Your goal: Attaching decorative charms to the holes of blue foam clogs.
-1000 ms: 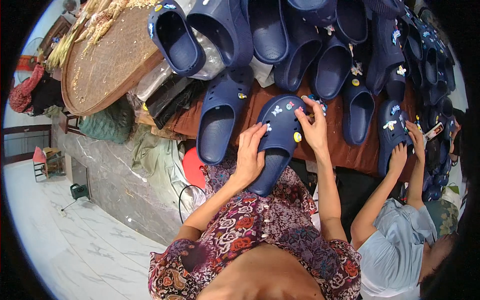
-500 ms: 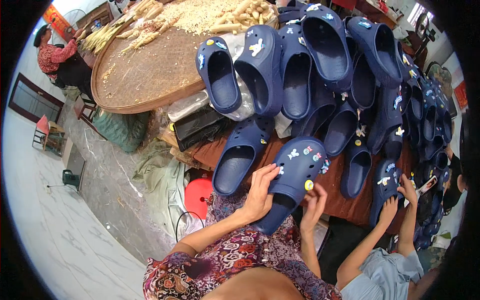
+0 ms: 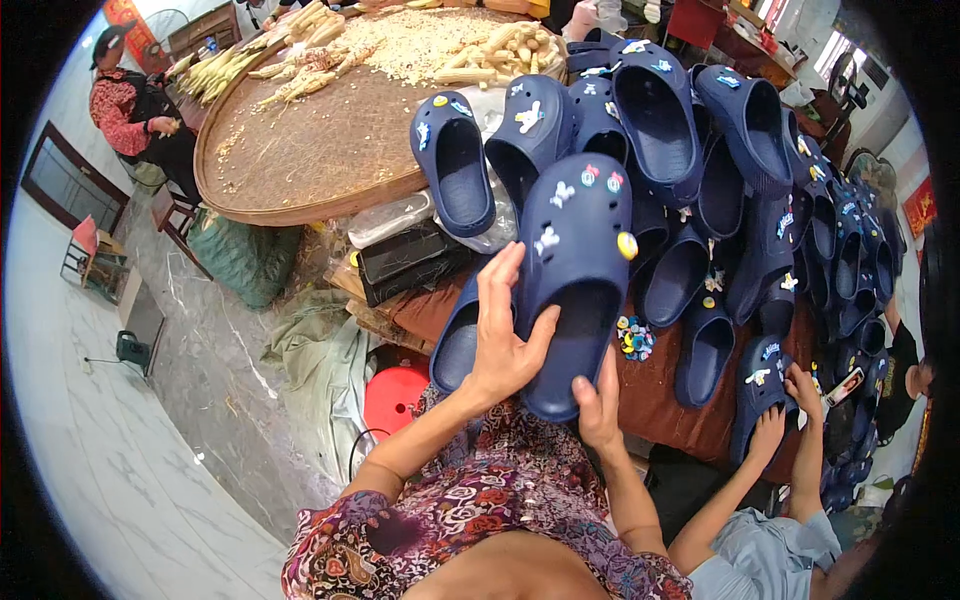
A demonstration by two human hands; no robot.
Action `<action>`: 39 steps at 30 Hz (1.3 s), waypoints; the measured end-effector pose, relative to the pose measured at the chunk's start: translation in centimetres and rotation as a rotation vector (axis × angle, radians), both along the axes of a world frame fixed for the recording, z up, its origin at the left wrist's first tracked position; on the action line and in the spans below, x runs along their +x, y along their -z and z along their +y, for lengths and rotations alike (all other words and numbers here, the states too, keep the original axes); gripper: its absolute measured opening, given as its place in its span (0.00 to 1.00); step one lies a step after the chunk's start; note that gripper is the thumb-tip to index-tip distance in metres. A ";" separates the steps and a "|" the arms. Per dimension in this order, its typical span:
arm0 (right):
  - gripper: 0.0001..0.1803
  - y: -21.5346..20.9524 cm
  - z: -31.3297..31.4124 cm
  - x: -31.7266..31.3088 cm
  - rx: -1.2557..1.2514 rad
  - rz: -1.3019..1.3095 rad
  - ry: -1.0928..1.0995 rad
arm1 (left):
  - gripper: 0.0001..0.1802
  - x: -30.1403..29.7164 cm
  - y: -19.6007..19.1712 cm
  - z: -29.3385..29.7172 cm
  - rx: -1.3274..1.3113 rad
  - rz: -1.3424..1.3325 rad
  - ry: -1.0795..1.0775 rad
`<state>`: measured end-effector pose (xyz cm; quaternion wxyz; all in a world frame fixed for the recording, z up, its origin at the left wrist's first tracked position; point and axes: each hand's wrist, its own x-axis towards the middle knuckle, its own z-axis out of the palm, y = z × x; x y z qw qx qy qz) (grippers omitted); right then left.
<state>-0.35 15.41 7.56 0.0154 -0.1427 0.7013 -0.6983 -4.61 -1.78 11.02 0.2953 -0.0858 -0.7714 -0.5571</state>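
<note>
A navy blue clog (image 3: 575,245) is held up between my two hands, its toe pointing away and its opening facing me. Colourful charms, one of them round and yellow, sit in the holes of its upper. My left hand (image 3: 502,340) grips the clog's left side, thumb over the rim of the opening. At the heel, my right hand (image 3: 600,408) pinches the right edge. Behind my left hand lies another navy clog (image 3: 457,345), partly hidden. A small heap of loose charms (image 3: 635,338) rests on the brown cloth (image 3: 655,385) right of the held clog.
Many navy clogs (image 3: 655,120) are piled ahead and to the right. A woven round tray (image 3: 300,165) holds corn kernels and cobs. On the right, a co-worker's hands (image 3: 780,420) touch another clog. A person (image 3: 130,110) is at far left, and a red stool (image 3: 395,400) stands below.
The held clog has risen away from me and turned more upright, toe forward. My right hand has moved from beside its strap to its heel. The charm heap is now uncovered.
</note>
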 end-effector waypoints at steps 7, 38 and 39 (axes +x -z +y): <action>0.34 -2.8 -2.4 -6.8 -0.122 -0.037 -0.118 | 0.44 -0.5 -1.1 -1.6 0.142 -0.211 0.130; 0.12 6.3 4.2 -3.0 0.187 -0.094 0.163 | 0.26 -23.8 -1.5 -5.2 -0.316 -0.020 -0.239; 0.12 6.7 4.4 -2.9 0.184 -0.101 0.167 | 0.26 -24.4 -1.7 -5.3 -0.331 -0.045 -0.236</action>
